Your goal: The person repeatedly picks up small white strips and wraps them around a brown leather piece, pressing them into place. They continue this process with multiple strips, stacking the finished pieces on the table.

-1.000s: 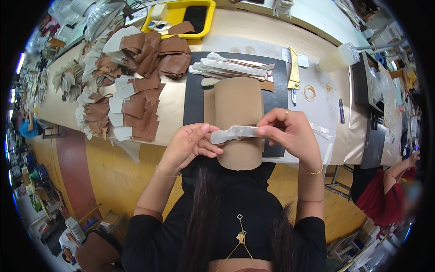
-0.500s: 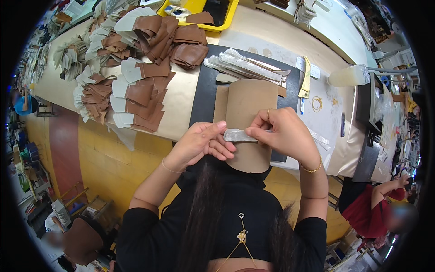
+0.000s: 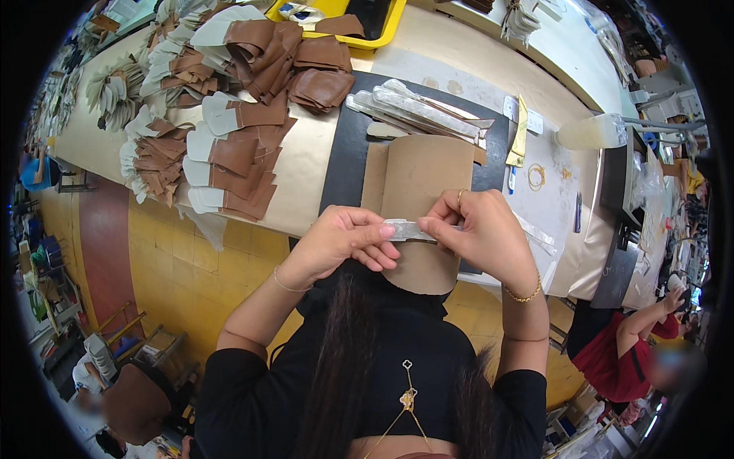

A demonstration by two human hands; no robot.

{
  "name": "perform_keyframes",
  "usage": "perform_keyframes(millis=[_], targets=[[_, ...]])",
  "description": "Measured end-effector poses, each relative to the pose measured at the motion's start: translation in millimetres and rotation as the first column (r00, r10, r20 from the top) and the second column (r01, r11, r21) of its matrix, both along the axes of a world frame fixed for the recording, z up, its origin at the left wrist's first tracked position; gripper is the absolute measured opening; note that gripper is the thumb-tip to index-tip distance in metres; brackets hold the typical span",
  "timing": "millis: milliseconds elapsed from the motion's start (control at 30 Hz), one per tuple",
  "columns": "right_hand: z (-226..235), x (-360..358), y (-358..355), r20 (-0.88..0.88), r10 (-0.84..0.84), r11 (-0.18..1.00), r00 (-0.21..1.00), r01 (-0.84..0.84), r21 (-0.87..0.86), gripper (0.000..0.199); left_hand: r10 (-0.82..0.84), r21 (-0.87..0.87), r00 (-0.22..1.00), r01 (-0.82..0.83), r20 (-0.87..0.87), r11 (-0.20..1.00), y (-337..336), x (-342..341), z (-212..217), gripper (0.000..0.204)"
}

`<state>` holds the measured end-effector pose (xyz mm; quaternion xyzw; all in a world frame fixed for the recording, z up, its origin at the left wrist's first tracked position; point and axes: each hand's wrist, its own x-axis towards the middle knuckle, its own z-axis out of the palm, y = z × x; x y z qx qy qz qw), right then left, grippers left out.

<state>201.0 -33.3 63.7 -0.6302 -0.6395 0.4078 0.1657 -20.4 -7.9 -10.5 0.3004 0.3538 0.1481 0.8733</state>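
A narrow grey-white strip (image 3: 404, 229) with a rounded end lies across between my hands. My left hand (image 3: 345, 239) pinches its rounded end, thumb on top and the other fingers curled below. My right hand (image 3: 483, 229) grips it further along with thumb and forefinger, and covers its other end. Beneath the strip, a curved brown cardboard sheet (image 3: 430, 172) hangs from the table edge toward my lap. Behind that sheet, a pile of similar grey-white strips (image 3: 417, 107) rests on a black mat (image 3: 348, 153).
Brown leather pieces with pale ends (image 3: 237, 157) lie in overlapping stacks on the left. At the back stands a yellow tray (image 3: 391, 23). A plastic bottle (image 3: 592, 132), yellow tool (image 3: 521, 134) and blue pen (image 3: 578, 213) are on the right. A person in red (image 3: 612, 348) is beyond.
My left thumb has come down onto the strip's rounded end, which it was beside before. The strip has shifted slightly to the right. My right hand keeps its pinch.
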Motion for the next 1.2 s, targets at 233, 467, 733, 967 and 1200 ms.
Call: perform_keyframes(millis=[233, 467, 733, 967, 1200], targets=[[-1.3, 0.8, -2.4, -0.012, -0.015, 1.000, 1.000, 0.015, -0.009, 0.021, 0.009, -0.011, 0.999, -0.009, -0.031, 1.000, -0.2, 3.1, -0.9, 0.019], [-1.1, 20.8, -12.2, -0.157, -0.139, 0.979, 0.978, 0.112, -0.171, 0.017, 0.022, -0.055, 1.000, -0.022, 0.001, 0.998, 0.1, 2.2, -6.2, 0.017], [-8.1, 26.3, -15.5, -0.183, -0.165, 0.974, 0.969, 0.131, -0.186, 0.016, 0.040, -0.056, 0.999, -0.040, 0.009, 0.998, -3.9, 1.2, -10.6, 0.019], [-7.9, 24.3, -14.3, -0.178, -0.163, 0.979, 0.970, 0.137, -0.151, 0.017, 0.078, -0.073, 0.996, -0.076, 0.031, 0.994, -7.8, 3.2, -15.1, 0.018], [-7.1, 22.7, -17.8, -0.071, -0.166, 0.985, 0.984, 0.161, -0.068, 0.024, 0.065, 0.043, 0.997, -0.063, -0.033, 0.997, -8.4, 7.2, -17.0, 0.016]])
